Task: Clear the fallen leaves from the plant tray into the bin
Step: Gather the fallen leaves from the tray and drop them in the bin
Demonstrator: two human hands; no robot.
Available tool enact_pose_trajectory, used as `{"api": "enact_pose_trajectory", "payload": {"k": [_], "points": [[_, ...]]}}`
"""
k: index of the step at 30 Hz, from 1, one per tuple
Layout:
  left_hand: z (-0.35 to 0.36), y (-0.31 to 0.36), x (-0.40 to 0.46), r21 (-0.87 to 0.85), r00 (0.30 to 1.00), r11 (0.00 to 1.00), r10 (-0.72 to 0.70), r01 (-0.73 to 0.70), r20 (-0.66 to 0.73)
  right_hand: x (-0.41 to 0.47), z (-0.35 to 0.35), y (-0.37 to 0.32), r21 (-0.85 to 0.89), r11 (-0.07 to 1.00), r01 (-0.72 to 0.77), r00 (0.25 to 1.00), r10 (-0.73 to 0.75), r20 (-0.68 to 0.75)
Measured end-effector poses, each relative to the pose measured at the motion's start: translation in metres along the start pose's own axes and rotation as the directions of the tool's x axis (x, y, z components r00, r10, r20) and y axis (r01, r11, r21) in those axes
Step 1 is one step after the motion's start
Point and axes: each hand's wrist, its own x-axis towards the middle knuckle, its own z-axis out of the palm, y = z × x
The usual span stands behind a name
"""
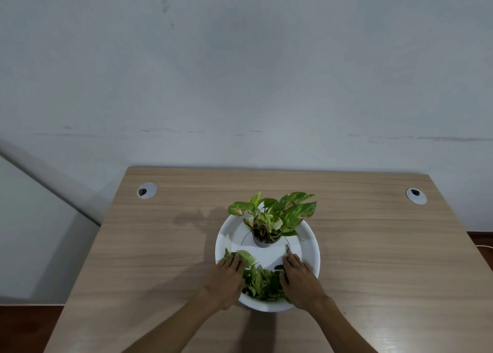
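2 bare hands lie in the lower middle of the frame, on a round white tray (306, 235) that sits on a wooden desk (160, 259) against a pale wall (240, 59). Toward the upper left of the desk is a grey cable grommet (146, 190). Left of centre, the left hand (226, 278) lies palm down on the tray's left edge, fingers spread flat and holding nothing, its fingertips touching a pale green leaf (246, 256). Between the 2 hands, at the near side of the tray, is a heap of fallen leaves (262, 283), dark and light green. Above the heap, at the far side of the tray, a small grey pot (264, 242) stands upright with a variegated green plant (277, 214) in it; some of its leaves have brown edges. Right of the heap, the right hand (300, 280) lies palm down too, fingers loosely open and flat against the leaves, gripping nothing that can be seen. At the far right of the desk is a second grommet (416, 195).
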Motion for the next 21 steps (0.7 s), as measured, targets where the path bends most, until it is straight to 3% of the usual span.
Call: {"api": "enact_pose_trajectory", "payload": {"k": [5,9,13,17,21], "points": [[0.006,0.002,-0.013,-0.029,0.980,0.992,0.113,-0.119,-0.162,-0.019,0.002,-0.005,0.037,0.995,0.091,0.994,-0.089,-0.058],[-0.007,-0.013,-0.005,-0.090,0.954,0.993,0.041,-0.071,-0.296,-0.018,-0.013,-0.008,0.206,0.976,0.070,0.984,-0.033,-0.176],[-0.013,-0.024,-0.001,-0.117,0.964,0.993,-0.021,-0.011,-0.266,-0.007,-0.019,-0.014,0.220,0.975,0.023,0.992,0.006,-0.130],[-0.008,-0.018,-0.003,-0.066,0.988,0.996,0.042,-0.052,-0.146,-0.011,-0.005,-0.034,0.118,0.990,0.079,0.997,-0.077,-0.018],[-0.009,-0.011,-0.008,-0.149,0.994,0.985,0.076,-0.086,-0.073,-0.027,0.000,-0.051,0.203,0.969,0.141,0.989,-0.148,0.018]]}}
